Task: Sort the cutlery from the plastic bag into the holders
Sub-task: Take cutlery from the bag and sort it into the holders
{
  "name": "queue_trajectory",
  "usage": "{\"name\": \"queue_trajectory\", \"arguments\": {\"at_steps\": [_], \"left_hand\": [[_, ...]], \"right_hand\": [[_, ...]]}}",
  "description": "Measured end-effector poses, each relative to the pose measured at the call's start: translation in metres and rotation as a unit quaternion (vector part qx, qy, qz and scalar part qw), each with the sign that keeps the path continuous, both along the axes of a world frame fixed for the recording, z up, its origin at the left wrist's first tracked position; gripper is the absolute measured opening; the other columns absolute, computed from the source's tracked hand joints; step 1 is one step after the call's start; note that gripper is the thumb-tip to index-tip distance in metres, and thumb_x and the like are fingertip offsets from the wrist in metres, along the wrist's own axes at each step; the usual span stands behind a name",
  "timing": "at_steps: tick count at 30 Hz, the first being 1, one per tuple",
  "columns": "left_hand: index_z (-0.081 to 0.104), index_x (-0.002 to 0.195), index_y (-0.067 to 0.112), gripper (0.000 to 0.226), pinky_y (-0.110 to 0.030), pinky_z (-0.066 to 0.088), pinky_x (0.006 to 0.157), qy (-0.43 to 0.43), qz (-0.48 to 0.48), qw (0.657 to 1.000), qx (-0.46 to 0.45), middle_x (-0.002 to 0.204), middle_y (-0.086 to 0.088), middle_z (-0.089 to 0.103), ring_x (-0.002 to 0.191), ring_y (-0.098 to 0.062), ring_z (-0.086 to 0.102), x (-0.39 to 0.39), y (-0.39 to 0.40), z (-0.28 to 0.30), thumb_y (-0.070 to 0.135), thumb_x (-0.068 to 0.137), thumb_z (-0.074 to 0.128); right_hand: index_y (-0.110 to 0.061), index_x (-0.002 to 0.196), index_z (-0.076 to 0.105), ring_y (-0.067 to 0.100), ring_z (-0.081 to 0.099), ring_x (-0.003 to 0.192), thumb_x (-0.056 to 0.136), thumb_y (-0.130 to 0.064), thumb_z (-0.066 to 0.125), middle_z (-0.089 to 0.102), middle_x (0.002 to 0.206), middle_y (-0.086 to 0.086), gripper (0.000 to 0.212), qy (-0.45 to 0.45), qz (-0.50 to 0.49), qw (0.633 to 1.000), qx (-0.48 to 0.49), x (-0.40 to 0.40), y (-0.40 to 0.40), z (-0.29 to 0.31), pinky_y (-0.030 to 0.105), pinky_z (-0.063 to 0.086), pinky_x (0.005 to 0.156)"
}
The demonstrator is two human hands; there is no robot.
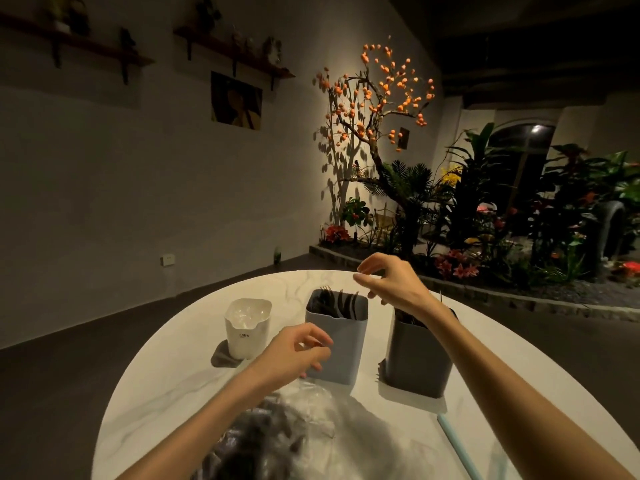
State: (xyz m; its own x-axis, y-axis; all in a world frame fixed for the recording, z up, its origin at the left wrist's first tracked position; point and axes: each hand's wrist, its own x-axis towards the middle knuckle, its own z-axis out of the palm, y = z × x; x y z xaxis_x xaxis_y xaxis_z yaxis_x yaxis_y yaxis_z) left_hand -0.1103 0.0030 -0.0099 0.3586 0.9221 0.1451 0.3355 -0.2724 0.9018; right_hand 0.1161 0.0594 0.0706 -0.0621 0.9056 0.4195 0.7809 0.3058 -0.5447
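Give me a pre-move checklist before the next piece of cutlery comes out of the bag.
1. Left hand free: ok, fingers loosely curled, nothing in its grip.
2. Right hand free: ok, above the light grey holder, holding nothing visible.
3. Bag within reach: ok, at the near table edge, dark cutlery inside.
4. Holders upright: ok, the white, light grey and dark grey ones all stand.
5. Room in the dark grey holder: cannot tell, the right forearm hides its mouth.
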Motion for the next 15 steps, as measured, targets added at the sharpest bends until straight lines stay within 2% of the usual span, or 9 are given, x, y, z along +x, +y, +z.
{"name": "queue_trajectory", "arguments": {"at_steps": [2, 5, 7, 9, 10, 11, 13, 14, 15], "left_hand": [[0.065, 0.113, 0.031, 0.024, -0.024, 0.056, 0.076, 0.060, -0.063, 0.996, -0.028, 0.112, 0.004, 0.068, 0.097, -0.011, 0.068, 0.000, -0.022, 0.003, 0.042, 0.092, 0.069], [0.050, 0.136, 0.042, 0.069, -0.029, 0.052, 0.097, 0.199, -0.143, 0.967, -0.070, 0.130, 0.012, 0.056, 0.116, -0.007, 0.056, 0.004, -0.061, -0.007, 0.070, 0.076, 0.071], [0.037, 0.146, 0.044, 0.091, -0.033, 0.049, 0.104, 0.283, -0.168, 0.943, -0.049, 0.138, 0.011, 0.049, 0.120, -0.008, 0.052, 0.005, -0.087, -0.022, 0.067, 0.069, 0.079], [0.034, 0.149, 0.036, 0.090, -0.031, 0.049, 0.102, 0.358, -0.142, 0.923, 0.018, 0.138, 0.007, 0.049, 0.116, -0.010, 0.052, 0.003, -0.104, -0.038, 0.045, 0.075, 0.084], [0.037, 0.148, 0.033, 0.080, -0.030, 0.052, 0.097, 0.354, -0.114, 0.927, 0.048, 0.133, 0.006, 0.052, 0.111, -0.009, 0.054, 0.002, -0.109, -0.044, 0.029, 0.080, 0.080], [0.043, 0.142, 0.031, 0.068, -0.028, 0.056, 0.091, 0.310, -0.075, 0.946, 0.049, 0.127, 0.004, 0.056, 0.105, -0.009, 0.057, -0.001, -0.111, -0.048, 0.016, 0.083, 0.074], [0.054, 0.120, 0.031, 0.045, -0.025, 0.061, 0.074, 0.141, 0.007, 0.990, 0.008, 0.115, 0.000, 0.062, 0.099, -0.013, 0.063, -0.007, -0.112, -0.045, 0.000, 0.088, 0.061], [0.055, 0.108, 0.029, 0.038, -0.023, 0.060, 0.069, 0.067, 0.047, 0.997, 0.003, 0.112, -0.003, 0.064, 0.098, -0.016, 0.065, -0.011, -0.113, -0.041, -0.004, 0.090, 0.056], [0.058, 0.097, 0.026, 0.034, -0.021, 0.058, 0.068, 0.031, 0.082, 0.996, 0.023, 0.108, -0.004, 0.067, 0.098, -0.020, 0.066, -0.016, -0.114, -0.034, -0.006, 0.091, 0.051]], "right_hand": [[-0.017, 0.111, 0.066, 0.008, 0.072, 0.071, 0.094, -0.038, 0.066, 0.071, 0.103, -0.003, 0.027, 0.001, 0.039, 0.999, -0.020, -0.001, -0.032, 0.008, 0.021, 0.055, 0.054], [-0.017, 0.110, 0.067, 0.012, 0.072, 0.074, 0.095, -0.036, 0.064, 0.073, 0.095, -0.003, 0.024, -0.023, 0.106, 0.988, -0.113, -0.006, -0.083, -0.005, 0.028, 0.059, 0.061], [-0.015, 0.111, 0.067, 0.014, 0.072, 0.075, 0.096, -0.034, 0.064, 0.073, 0.091, -0.003, 0.024, -0.046, 0.145, 0.971, -0.183, -0.009, -0.114, -0.027, 0.029, 0.058, 0.062], [-0.013, 0.110, 0.068, 0.012, 0.071, 0.071, 0.097, -0.033, 0.063, 0.073, 0.086, -0.002, 0.025, -0.066, 0.167, 0.954, -0.239, -0.011, -0.139, -0.052, 0.026, 0.058, 0.060], [-0.011, 0.108, 0.068, 0.011, 0.070, 0.070, 0.097, -0.033, 0.063, 0.073, 0.085, -0.002, 0.025, -0.068, 0.175, 0.948, -0.257, -0.012, -0.151, -0.062, 0.023, 0.056, 0.060], [-0.010, 0.106, 0.069, 0.011, 0.070, 0.070, 0.097, -0.033, 0.063, 0.072, 0.083, -0.001, 0.025, -0.064, 0.181, 0.944, -0.268, -0.012, -0.160, -0.070, 0.022, 0.056, 0.061], [-0.010, 0.102, 0.070, 0.012, 0.070, 0.072, 0.097, -0.032, 0.064, 0.072, 0.082, -0.002, 0.023, -0.035, 0.195, 0.941, -0.275, -0.012, -0.175, -0.082, 0.022, 0.056, 0.064], [-0.011, 0.102, 0.071, 0.012, 0.071, 0.076, 0.096, -0.031, 0.065, 0.073, 0.084, -0.003, 0.022, -0.012, 0.203, 0.939, -0.277, -0.013, -0.181, -0.086, 0.022, 0.057, 0.068], [-0.012, 0.104, 0.072, 0.012, 0.071, 0.081, 0.096, -0.030, 0.065, 0.075, 0.089, -0.003, 0.021, 0.007, 0.213, 0.937, -0.275, -0.015, -0.186, -0.089, 0.022, 0.058, 0.073]]}}
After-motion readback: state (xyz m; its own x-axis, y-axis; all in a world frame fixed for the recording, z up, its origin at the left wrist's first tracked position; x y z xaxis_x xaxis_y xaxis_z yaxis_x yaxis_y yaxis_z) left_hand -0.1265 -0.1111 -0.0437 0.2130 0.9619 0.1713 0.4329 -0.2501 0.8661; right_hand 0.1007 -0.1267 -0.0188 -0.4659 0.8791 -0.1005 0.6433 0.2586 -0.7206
